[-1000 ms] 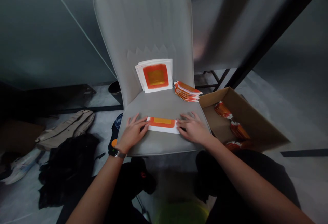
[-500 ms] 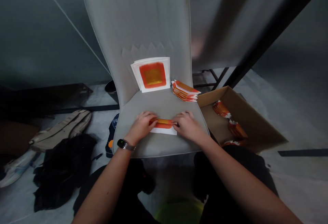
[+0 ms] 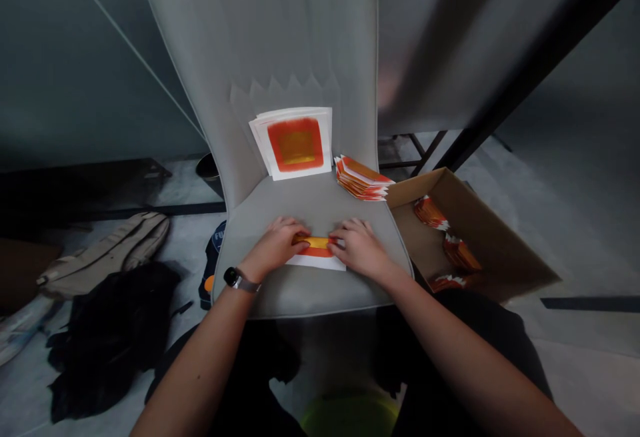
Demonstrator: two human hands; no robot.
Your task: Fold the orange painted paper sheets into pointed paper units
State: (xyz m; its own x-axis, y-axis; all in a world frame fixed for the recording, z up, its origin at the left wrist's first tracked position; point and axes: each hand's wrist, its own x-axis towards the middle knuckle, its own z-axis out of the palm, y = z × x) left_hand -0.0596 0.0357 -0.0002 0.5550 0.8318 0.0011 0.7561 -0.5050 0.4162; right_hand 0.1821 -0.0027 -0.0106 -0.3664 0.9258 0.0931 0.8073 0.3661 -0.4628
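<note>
A white paper sheet [image 3: 318, 251] with an orange-red and gold print lies on the grey chair seat, its far part turned over toward me. On its left end, my left hand [image 3: 280, 244] pinches the paper between thumb and fingers. My right hand [image 3: 359, 245] grips the other end the same way. Behind them, a stack of flat printed sheets [image 3: 296, 145] leans against the chair's backrest. Several folded sheets [image 3: 362, 178] are piled at the right rear of the seat.
The grey chair [image 3: 310, 294] stands in front of me. An open cardboard box [image 3: 495, 237] at its right holds several bundles of folded sheets [image 3: 461, 252]. On the floor at left lie a beige bag [image 3: 113, 250] and a black cloth item [image 3: 113, 330]. A dark bin [image 3: 209, 172] stands behind.
The gold part of the sheet between my hands shows brighter and is rolled further over toward me. Both hands stay on its ends. The view has shifted slightly.
</note>
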